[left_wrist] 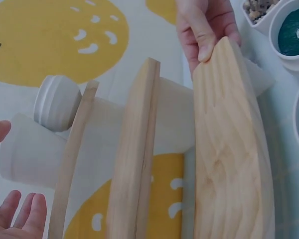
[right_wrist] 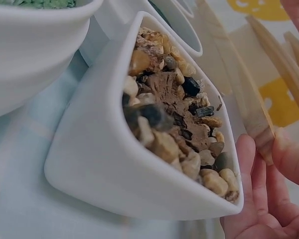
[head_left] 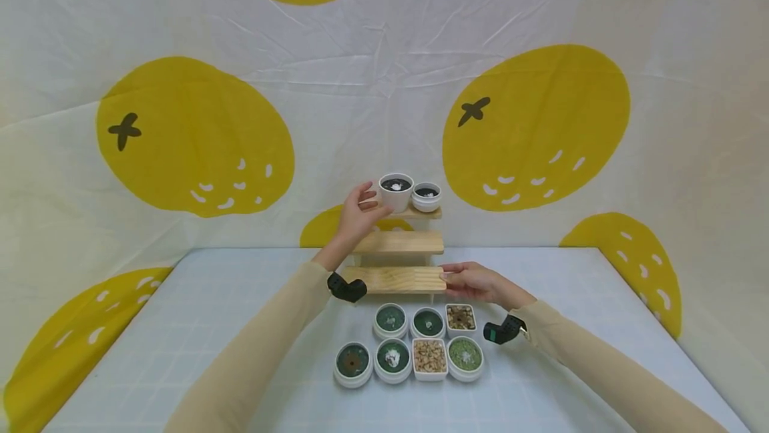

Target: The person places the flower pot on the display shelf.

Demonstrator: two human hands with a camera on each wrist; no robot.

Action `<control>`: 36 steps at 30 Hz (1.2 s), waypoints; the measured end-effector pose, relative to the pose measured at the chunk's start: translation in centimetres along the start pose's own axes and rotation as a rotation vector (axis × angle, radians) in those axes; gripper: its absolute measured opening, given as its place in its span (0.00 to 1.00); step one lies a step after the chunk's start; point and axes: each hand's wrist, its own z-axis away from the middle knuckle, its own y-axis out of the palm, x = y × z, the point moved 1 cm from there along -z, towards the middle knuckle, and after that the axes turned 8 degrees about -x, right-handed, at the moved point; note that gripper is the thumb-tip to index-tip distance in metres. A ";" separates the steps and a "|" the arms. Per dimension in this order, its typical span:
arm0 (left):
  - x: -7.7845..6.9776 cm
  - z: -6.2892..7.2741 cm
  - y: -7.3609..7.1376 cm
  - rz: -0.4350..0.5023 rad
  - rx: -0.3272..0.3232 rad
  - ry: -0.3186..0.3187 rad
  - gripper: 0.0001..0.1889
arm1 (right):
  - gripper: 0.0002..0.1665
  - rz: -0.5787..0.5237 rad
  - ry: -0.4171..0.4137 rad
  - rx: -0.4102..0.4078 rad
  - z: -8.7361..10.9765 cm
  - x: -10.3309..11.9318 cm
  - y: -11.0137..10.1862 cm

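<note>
A three-tier wooden stand (head_left: 396,242) holds two white pots on its top step: a larger pot (head_left: 394,201) with dark fill and a smaller rounded pot (head_left: 426,199) to its right. My left hand (head_left: 359,216) is beside the larger pot with fingers spread, and the left wrist view shows a gap between the fingers and that pot (left_wrist: 27,152). My right hand (head_left: 474,283) pinches the right end of the lowest wooden board (head_left: 393,280), thumb on top and fingers below. Up close in the right wrist view is a square white pot (right_wrist: 89,164) of pebbles.
In front of the stand, several small pots stand in two rows, among them a green-topped round pot (head_left: 465,355) and a square pot of tan chips (head_left: 429,357). Behind the table (head_left: 240,326) hangs a white cloth (head_left: 366,99) with yellow fruit prints.
</note>
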 end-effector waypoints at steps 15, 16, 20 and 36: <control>-0.3 3.3 -1.7 -0.015 0.069 0.010 0.38 | 0.34 0.005 -0.004 0.001 -0.1 -0.3 -0.2; -0.3 3.5 -1.8 -0.015 0.073 0.010 0.37 | 0.34 0.007 -0.005 0.000 -0.1 -0.3 -0.2; -0.1 4.4 -2.3 -0.010 0.095 0.006 0.37 | 0.34 0.018 -0.005 -0.006 -0.2 -0.3 -0.1; 1.8 8.5 -4.4 -0.005 0.159 -0.007 0.35 | 0.35 0.002 0.008 0.003 0.2 0.2 0.1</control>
